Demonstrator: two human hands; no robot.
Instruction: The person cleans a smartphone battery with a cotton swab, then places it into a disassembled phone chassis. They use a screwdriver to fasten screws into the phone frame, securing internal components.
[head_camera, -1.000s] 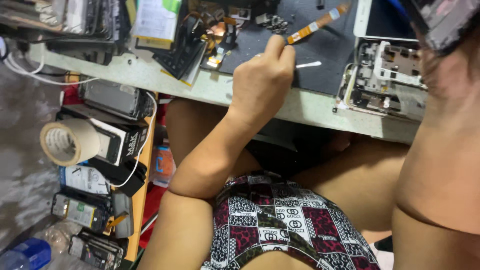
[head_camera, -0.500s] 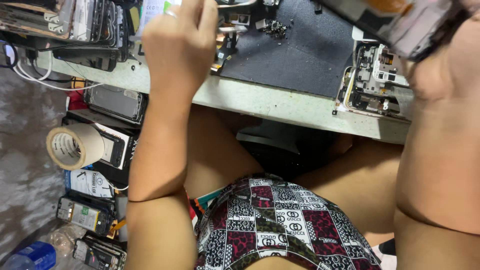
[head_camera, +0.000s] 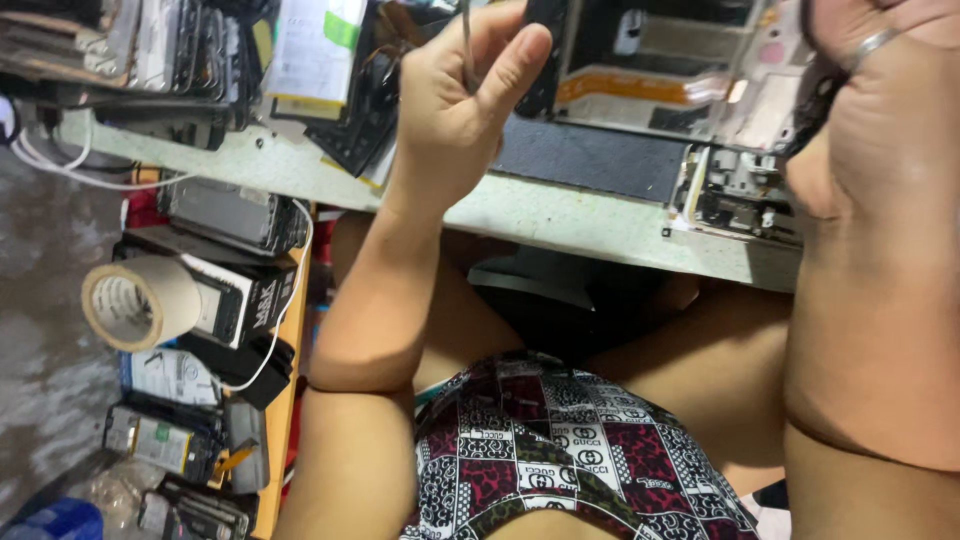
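Note:
My left hand (head_camera: 455, 110) is raised above the bench edge and pinches a thin metal tool (head_camera: 466, 45), probably tweezers, between thumb and fingers. The tool's tip sits beside the left edge of an opened phone (head_camera: 660, 70), whose bare inner frame and orange flex strip face me. My right hand (head_camera: 880, 110), with a ring on one finger, grips the phone's right end and holds it up close to the camera. Both forearms rise from my lap, where I wear patterned shorts (head_camera: 570, 460).
A pale workbench (head_camera: 560, 215) carries a dark mat (head_camera: 590, 160) and another stripped phone (head_camera: 745, 200). At the left stand stacked phone parts (head_camera: 160, 50), a roll of tape (head_camera: 140, 300), boxes and cables on an orange shelf (head_camera: 285, 400).
My left hand left the mat, swung left and came up to the phone with the thin tool. My right hand brought the opened phone lower and closer into view.

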